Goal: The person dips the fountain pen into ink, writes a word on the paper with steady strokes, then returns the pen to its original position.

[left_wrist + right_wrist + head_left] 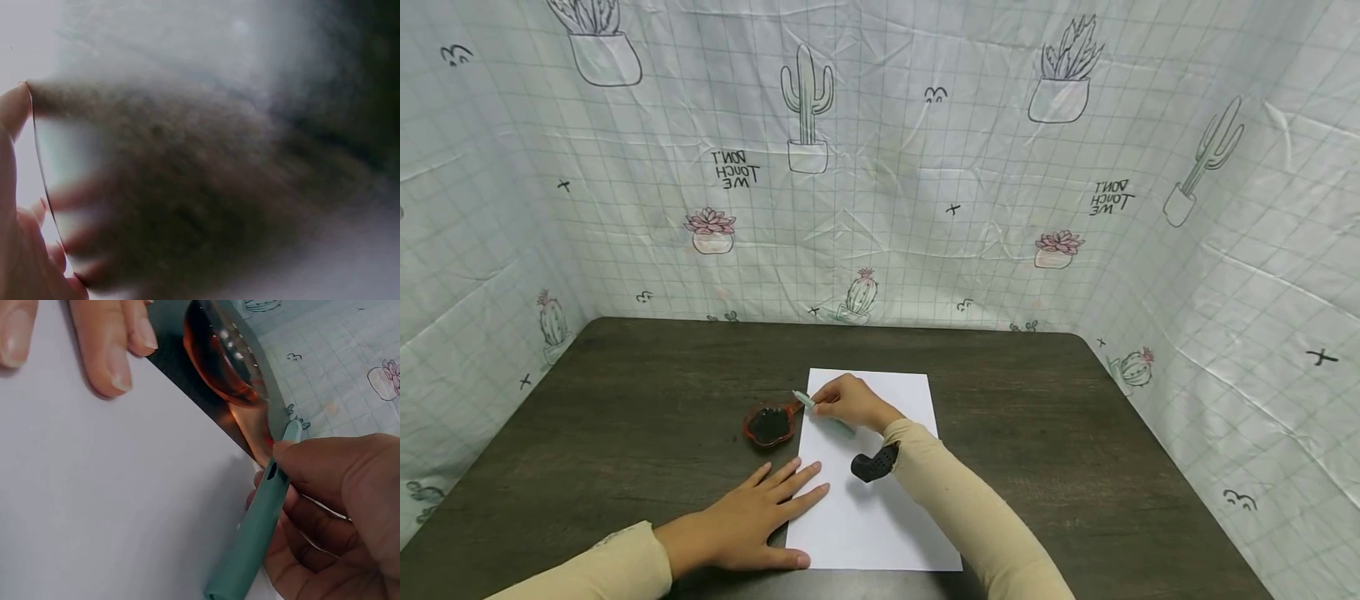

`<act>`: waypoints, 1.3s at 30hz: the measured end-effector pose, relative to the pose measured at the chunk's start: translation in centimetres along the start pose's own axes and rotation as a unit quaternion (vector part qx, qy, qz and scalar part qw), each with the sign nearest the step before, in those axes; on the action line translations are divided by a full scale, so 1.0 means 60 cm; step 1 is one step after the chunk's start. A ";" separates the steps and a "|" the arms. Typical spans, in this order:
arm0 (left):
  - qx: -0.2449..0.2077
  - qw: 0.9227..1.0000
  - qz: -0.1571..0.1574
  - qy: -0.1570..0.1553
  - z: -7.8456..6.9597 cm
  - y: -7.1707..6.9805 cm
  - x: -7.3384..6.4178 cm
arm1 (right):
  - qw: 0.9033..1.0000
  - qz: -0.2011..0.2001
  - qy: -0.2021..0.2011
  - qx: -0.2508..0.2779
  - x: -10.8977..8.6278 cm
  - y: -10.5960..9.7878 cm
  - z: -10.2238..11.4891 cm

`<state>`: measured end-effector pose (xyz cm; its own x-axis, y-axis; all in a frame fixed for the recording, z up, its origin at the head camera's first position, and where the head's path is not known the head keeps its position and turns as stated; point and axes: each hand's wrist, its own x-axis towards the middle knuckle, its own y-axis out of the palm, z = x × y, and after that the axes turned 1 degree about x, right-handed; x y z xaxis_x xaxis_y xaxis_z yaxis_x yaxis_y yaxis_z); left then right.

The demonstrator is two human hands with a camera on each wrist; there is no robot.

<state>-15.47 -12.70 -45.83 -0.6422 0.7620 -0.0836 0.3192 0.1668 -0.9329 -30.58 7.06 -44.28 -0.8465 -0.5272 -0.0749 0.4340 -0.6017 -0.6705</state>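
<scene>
My right hand (854, 403) pinches a slim mint-green pen-like tool (247, 540) between thumb and fingers, over the upper left of a white sheet of paper (880, 525). This tool has a rounded end and a small dark slot; its exact kind does not show. Just left of it lies a glossy red scalloped piece (750, 429) with a dark middle, its handle (251, 428) reaching toward the tool. My left hand (748, 517) rests with fingers spread across the paper's left edge. Blur hides most of the left wrist view, where fingers (15, 112) show at the left.
Under everything is a dark wood-grain table (1037, 467). A pale cloth (895, 167) with a grid and cactus drawings hangs behind it and along both sides. A black band (874, 463) sits at my right wrist.
</scene>
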 end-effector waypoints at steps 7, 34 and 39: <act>-0.001 1.000 -0.004 0.002 0.001 0.001 0.001 | 0.999 -0.002 -0.002 0.039 -0.003 -0.012 -0.001; -0.006 1.000 0.000 0.001 0.005 0.005 0.002 | 0.973 -0.013 -0.021 0.230 -0.030 -0.035 0.009; -0.009 1.000 0.001 0.000 0.004 0.005 0.002 | 0.961 0.005 -0.032 0.276 -0.032 -0.034 0.001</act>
<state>-15.61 -12.71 -46.21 -0.6413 0.7626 -0.0849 0.3334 0.1774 -0.9259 -29.81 9.23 -42.73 -0.8280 -0.5602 -0.0227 0.5550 -0.8133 -0.1746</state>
